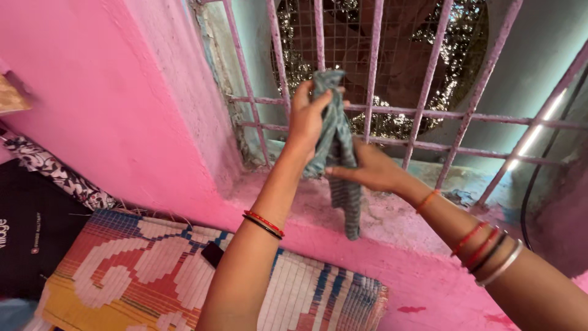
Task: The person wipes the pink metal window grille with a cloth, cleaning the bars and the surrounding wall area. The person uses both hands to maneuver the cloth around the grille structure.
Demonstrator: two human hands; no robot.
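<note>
Both hands were up at the window, sharing one blue-grey checked cloth (340, 160). Her left hand (308, 116) was the higher one, fingers curled shut around the cloth's upper end, which bunched above the thumb right in front of the pink window grille (429, 116). The right hand (370, 170) sat lower, fingers extended and closed lightly on the cloth's middle, so the fabric ran taut between the two grips. Below the right hand the loose tail hung down to the pink window ledge (392, 220); whether it actually touched the ledge could not be told.

Judging from this, the cloth was gathered and held but not yet pressed against anything. The grille bars looked worn, with paint chipped away in places, and the ledge showed a pale, dusty film and flaking patches. Nothing visible looked freshly wiped, so the work seemed to be at or near its start, with bars and ledge left to do.

Behind the grille a fine wire mesh (343, 43) covered a round opening, matted with dark grime and backed by something brownish. Pink plastered wall (110, 104) ran off to the left. Beneath the ledge lay a woven mat (141, 270) in orange, white and blue, with a small dark object (212, 252) on its upper edge. A black-and-white patterned fabric (55, 171) and a dark bag (24, 245) lay at the far left. A black cable (539, 178) hung down at the right side.
</note>
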